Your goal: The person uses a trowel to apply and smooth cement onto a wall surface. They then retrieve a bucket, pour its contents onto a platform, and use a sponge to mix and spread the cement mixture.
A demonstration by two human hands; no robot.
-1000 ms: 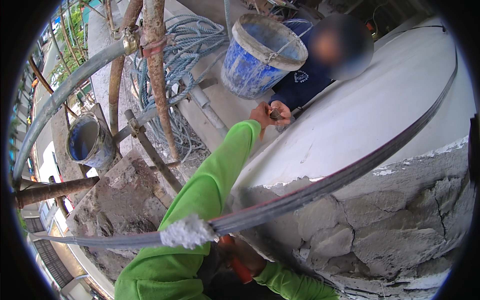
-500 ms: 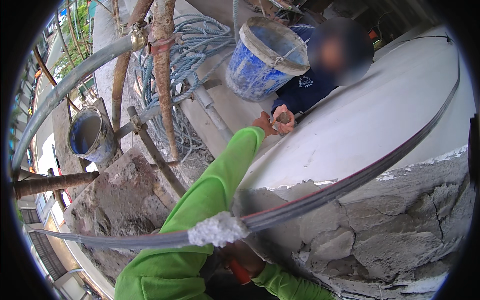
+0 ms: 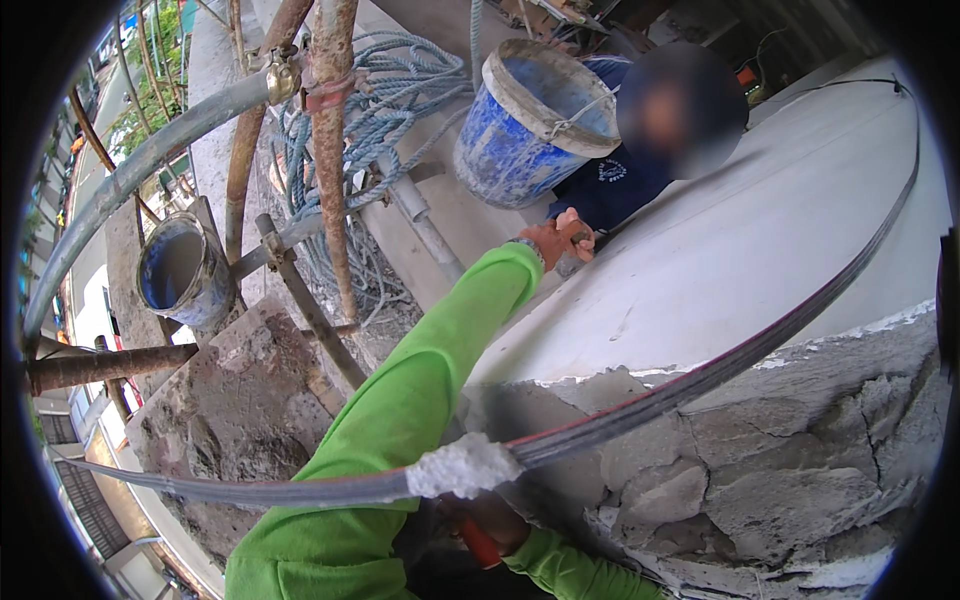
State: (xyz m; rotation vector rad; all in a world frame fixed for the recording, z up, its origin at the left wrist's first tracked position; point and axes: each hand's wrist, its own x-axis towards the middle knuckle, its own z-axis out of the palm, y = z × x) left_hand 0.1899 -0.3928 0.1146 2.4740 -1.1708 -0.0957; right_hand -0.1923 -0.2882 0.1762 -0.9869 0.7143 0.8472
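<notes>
My left arm, in a bright green sleeve, reaches forward, and my left hand meets a co-worker's hand. Its fingers are closed at that contact; a small greyish lump shows just below, and what I grip is hidden. Low in the view, my right hand is wrapped round a red-orange handle; the rest of that tool cannot be seen. Across both arms runs a long grey strip with a red edge, carrying a clump of whitish mortar.
A blue bucket stands before the co-worker, another bucket at left. Rusty scaffold pipes and coiled blue rope crowd the left. A smooth pale surface and cracked rough masonry lie at right.
My left hand has moved slightly right and forward, closing further onto the co-worker's hand. The mortar clump and strip sit a little lower and farther right. The right hand keeps its grip.
</notes>
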